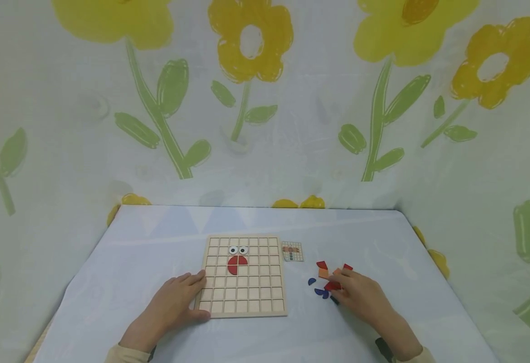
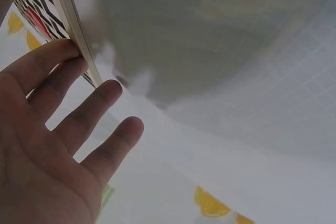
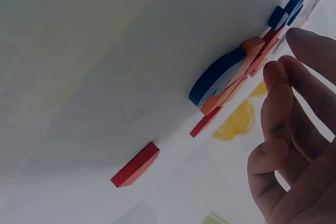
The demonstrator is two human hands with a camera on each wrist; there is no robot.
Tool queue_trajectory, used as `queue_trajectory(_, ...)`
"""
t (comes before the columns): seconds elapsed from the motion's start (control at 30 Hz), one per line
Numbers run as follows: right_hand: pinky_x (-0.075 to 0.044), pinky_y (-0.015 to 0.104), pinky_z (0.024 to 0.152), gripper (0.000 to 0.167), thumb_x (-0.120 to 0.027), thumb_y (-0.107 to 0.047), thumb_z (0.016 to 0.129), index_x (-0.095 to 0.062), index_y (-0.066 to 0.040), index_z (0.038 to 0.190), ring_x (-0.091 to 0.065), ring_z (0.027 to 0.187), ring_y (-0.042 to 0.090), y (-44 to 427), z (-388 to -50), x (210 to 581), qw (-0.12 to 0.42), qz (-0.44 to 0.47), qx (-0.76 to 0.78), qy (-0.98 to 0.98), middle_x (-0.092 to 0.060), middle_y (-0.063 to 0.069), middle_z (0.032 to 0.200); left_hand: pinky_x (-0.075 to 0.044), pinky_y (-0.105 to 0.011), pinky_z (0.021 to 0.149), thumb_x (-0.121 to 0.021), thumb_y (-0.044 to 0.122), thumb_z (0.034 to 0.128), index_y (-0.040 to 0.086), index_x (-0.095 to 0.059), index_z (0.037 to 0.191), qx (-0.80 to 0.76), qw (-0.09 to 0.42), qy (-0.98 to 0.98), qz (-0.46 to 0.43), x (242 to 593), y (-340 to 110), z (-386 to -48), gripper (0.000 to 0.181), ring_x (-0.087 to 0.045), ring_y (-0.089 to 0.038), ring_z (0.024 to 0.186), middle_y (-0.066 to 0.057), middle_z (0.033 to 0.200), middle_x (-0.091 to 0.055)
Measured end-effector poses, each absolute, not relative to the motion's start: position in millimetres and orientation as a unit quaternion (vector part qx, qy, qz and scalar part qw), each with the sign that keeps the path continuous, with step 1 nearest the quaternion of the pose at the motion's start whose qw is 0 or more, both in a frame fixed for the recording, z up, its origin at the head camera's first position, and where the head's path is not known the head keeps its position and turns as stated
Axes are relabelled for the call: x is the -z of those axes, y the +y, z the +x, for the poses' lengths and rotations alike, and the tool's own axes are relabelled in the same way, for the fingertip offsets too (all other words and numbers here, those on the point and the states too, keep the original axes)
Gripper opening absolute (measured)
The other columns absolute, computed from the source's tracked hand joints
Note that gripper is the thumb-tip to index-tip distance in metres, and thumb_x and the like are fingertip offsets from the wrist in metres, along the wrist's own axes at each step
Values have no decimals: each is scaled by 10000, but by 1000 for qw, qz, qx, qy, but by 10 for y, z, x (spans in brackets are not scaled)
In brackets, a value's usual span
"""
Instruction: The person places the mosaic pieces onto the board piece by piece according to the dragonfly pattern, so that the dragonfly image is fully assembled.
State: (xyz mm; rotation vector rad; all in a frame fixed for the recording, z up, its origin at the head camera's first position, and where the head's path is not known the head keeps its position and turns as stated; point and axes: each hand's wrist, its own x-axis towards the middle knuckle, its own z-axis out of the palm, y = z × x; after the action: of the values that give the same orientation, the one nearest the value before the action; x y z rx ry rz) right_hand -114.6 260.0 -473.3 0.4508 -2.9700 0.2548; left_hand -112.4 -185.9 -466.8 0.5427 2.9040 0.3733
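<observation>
A wooden grid board [image 1: 265, 292] lies on the table, with two round eye pieces [image 1: 233, 250] above several red quarter-round pieces [image 1: 232, 260]. My left hand [image 1: 172, 302] rests at the board's left side, thumb by the near corner. In the left wrist view its nearly straight fingers touch the board's edge [image 2: 73, 19]. Over a loose pile of red, orange and blue pieces [image 1: 323, 273] hovers my right hand [image 1: 360, 297], its fingers bent. The right wrist view shows these fingers close to the pile, beside a blue curved piece [image 3: 215, 80]; I see nothing held between them.
A small pattern card [image 1: 292, 251] lies by the board's upper right side. Blue half-round pieces [image 1: 312, 281] are scattered left of the right hand, and a dark piece [image 1: 334, 300] lies under its near side. A flower-printed curtain [image 1: 301, 126] rises behind the table [image 1: 147, 252].
</observation>
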Motion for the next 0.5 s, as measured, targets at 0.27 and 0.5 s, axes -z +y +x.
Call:
queue_trajectory(0.27, -551, 190, 646, 306, -923, -235, 730, -789, -250, 1004, -522, 713, 6, 2675, -1198, 4784, 72, 179, -76, -978, -643, -111, 938, -409, -607, 1083, -846, 573, 714, 18, -596, 1398, -126, 83, 972, 179, 4654, -1849, -1117, 915, -499, -405, 1337, -106, 1489, -539)
queue_trajectory(0.5, -529, 162, 638, 273, -908, -215, 753, -805, -258, 1003, -520, 726, 6, 2655, -1252, 4787, 54, 186, -79, -978, -603, -138, 899, -413, -609, 1075, -848, 561, 721, 12, -599, 1391, -129, 75, 971, 185, 4668, -1856, -1110, 902, -503, -414, 1331, -112, 1485, -542)
